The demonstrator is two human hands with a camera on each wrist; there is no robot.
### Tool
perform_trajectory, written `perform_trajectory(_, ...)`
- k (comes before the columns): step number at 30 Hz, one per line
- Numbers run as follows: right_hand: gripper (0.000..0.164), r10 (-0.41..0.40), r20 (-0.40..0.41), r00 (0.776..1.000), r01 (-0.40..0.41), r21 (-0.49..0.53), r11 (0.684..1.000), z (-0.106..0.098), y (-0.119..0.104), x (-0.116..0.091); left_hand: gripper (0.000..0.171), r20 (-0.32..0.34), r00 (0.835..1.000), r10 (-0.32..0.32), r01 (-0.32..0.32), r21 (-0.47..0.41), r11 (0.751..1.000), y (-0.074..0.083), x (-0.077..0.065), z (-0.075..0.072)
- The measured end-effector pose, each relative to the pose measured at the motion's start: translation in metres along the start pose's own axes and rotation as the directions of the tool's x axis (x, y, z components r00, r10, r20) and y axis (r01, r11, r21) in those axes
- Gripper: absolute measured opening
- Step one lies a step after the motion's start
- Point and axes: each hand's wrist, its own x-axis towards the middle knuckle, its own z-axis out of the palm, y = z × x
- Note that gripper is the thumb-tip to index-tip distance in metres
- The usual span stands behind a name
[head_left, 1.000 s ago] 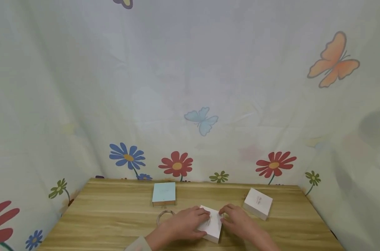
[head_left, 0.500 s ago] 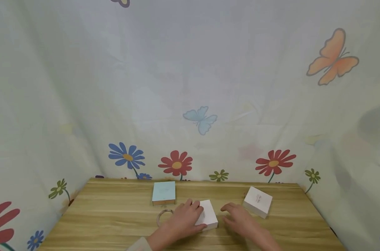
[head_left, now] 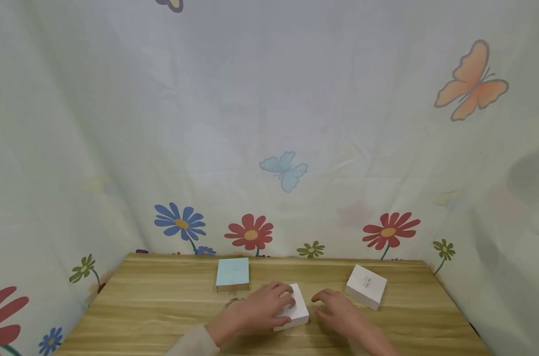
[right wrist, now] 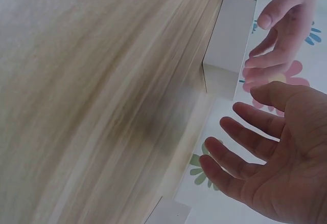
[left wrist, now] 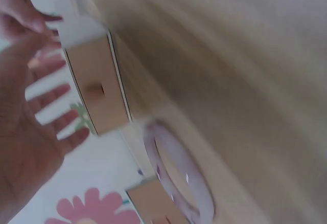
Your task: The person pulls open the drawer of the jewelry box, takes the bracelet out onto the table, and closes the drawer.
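Note:
A small white box (head_left: 299, 312) lies on the table in front of me. In the left wrist view this box (left wrist: 91, 93) turns a tan side with a small tab to the camera. Over its left part is my left hand (head_left: 266, 306), fingers spread and slightly bent, not gripping it; whether they touch the lid I cannot tell. My right hand (head_left: 339, 312) hovers just right of the box, apart from it, with relaxed fingers and nothing in them. Behind the left wrist lies a pale, glossy bangle (left wrist: 179, 170), mostly hidden in the head view.
A light blue box (head_left: 232, 272) sits at the back, left of centre. Another white box (head_left: 367, 286) with small printing lies to the right, beyond my right hand. A flowered curtain (head_left: 269, 123) hangs behind the wooden table (head_left: 162, 296).
The white box has turned and shifted slightly left and back, then stayed put. My right hand has come off its edge. My left hand has loosened from it, and its wrist covers more of the bangle.

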Motion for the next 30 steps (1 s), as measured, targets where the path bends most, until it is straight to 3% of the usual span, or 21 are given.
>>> perform_trajectory(2, 0.019, -0.005, 0.0, 1.0, 0.005, -0.001, 1.0, 0.0, 0.0, 0.0, 0.039, 0.02, 0.998, 0.063, -0.063, -0.019, 0.998, -0.008, 0.001, -0.001)
perform_trajectory(5, 0.018, -0.016, -0.002, 1.0, 0.016, -0.01, 1.0, 0.0, 0.0, -0.001, 0.041, 0.068, 0.991, 0.111, -0.107, -0.059, 0.992, -0.017, 0.003, -0.003)
perform_trajectory(9, 0.017, -0.027, 0.001, 1.0, 0.027, -0.017, 0.999, -0.001, 0.001, -0.003, 0.043, 0.114, 0.986, 0.121, -0.109, -0.106, 0.988, -0.022, 0.003, -0.006)
perform_trajectory(13, 0.017, -0.012, 0.009, 1.0, 0.012, -0.012, 1.0, -0.003, 0.0, -0.005, 0.044, 0.118, 0.987, 0.108, -0.095, -0.11, 0.989, -0.02, 0.003, -0.008)
perform_trajectory(18, 0.017, -0.004, 0.024, 1.0, 0.004, -0.002, 1.0, -0.005, -0.002, -0.005, 0.043, 0.105, 0.992, 0.067, -0.054, -0.117, 0.992, -0.015, 0.004, -0.007)
perform_trajectory(23, 0.017, -0.008, 0.034, 0.999, 0.007, 0.01, 1.0, -0.003, -0.001, -0.004, 0.044, 0.067, 0.998, -0.021, 0.028, -0.107, 0.994, -0.007, 0.003, -0.002)
perform_trajectory(27, 0.018, -0.005, 0.04, 0.999, 0.004, 0.014, 1.0, -0.002, -0.002, -0.003, 0.046, 0.045, 0.994, -0.096, 0.099, -0.08, 0.992, 0.003, 0.003, -0.001)
perform_trajectory(30, 0.019, 0.003, 0.042, 0.999, -0.004, 0.021, 1.0, -0.002, -0.003, -0.004, 0.046, 0.069, 0.987, -0.147, 0.152, -0.084, 0.985, 0.01, 0.003, 0.0)
